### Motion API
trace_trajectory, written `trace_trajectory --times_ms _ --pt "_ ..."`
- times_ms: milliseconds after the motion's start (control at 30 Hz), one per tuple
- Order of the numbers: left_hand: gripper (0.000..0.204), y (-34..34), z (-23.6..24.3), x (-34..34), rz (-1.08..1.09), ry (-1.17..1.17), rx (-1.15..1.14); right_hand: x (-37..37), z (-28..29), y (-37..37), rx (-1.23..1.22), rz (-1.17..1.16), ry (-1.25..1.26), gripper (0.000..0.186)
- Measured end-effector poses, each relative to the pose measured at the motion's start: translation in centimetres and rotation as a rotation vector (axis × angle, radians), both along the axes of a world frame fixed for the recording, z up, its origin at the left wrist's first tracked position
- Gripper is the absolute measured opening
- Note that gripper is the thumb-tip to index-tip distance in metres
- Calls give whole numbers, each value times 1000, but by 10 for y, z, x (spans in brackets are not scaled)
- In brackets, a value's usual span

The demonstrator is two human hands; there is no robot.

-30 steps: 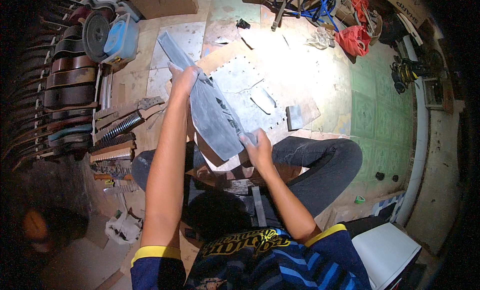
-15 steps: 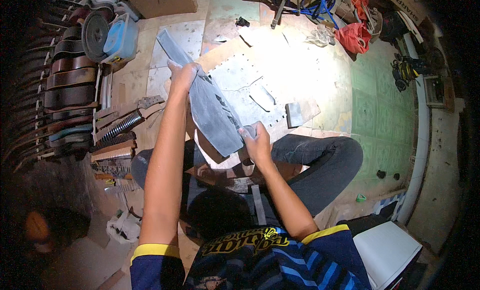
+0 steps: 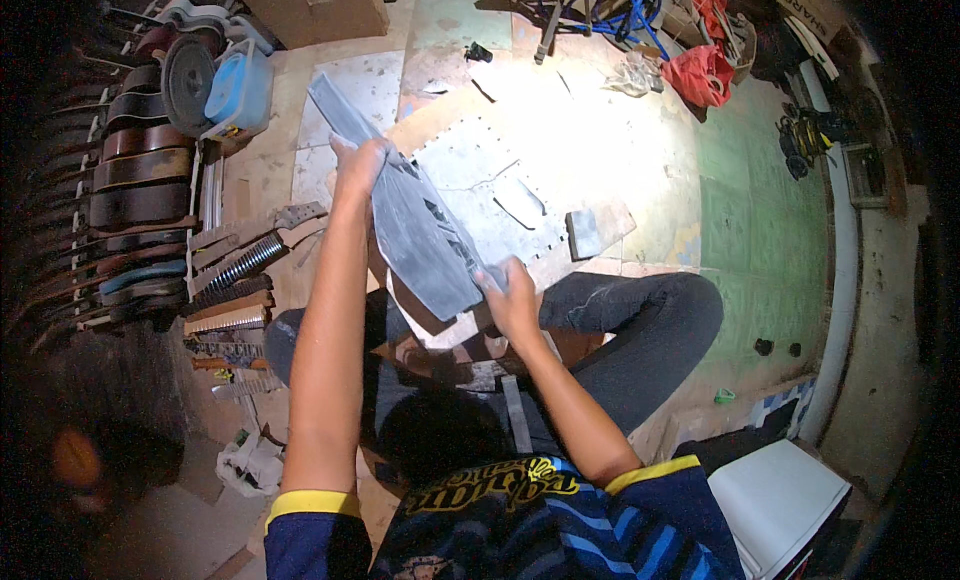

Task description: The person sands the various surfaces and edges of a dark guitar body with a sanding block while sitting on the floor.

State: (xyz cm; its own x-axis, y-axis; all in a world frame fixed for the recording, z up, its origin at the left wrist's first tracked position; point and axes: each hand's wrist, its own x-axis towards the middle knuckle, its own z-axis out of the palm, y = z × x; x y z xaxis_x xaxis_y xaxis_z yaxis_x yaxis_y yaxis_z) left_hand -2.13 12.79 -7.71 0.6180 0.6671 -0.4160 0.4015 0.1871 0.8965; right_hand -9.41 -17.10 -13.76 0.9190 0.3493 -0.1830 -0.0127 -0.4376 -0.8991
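Observation:
A grey, dusty electric guitar body with its neck (image 3: 425, 235) lies tilted across my lap, neck pointing to the far left. Dark cut-outs show along its right side. My left hand (image 3: 358, 168) is wrapped round it where the neck meets the body. At the lower right edge, my right hand (image 3: 510, 290) is closed, pressing what looks like a folded bit of grey sandpaper (image 3: 490, 277) against the rim. The fingers partly hide that piece. Beyond the right hand, a grey block (image 3: 583, 235) rests on the floor board.
Several guitar bodies (image 3: 140, 170) stand racked along the left. Guitar necks (image 3: 250, 265) lie beside my left knee. A blue plastic tub (image 3: 240, 85) is at the far left, a cardboard box (image 3: 310, 10) behind it. Red cloth (image 3: 700, 77) and blue cables (image 3: 630, 15) lie at the back right.
The guitar has rolled slightly, showing more of its cut-out side, and its neck end has dropped a little nearer. My right hand has shifted slightly nearer along the rim. Both grips stay closed.

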Motion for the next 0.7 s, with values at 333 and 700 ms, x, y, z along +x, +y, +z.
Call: trace_trajectory --times_ms 333,700 --pt "102 13 -11 -4 -14 53 -35 -4 14 -49 -31 -86 36 24" --pt "106 9 -6 1 -9 104 -32 -9 -1 -29 -59 73 -193 20"
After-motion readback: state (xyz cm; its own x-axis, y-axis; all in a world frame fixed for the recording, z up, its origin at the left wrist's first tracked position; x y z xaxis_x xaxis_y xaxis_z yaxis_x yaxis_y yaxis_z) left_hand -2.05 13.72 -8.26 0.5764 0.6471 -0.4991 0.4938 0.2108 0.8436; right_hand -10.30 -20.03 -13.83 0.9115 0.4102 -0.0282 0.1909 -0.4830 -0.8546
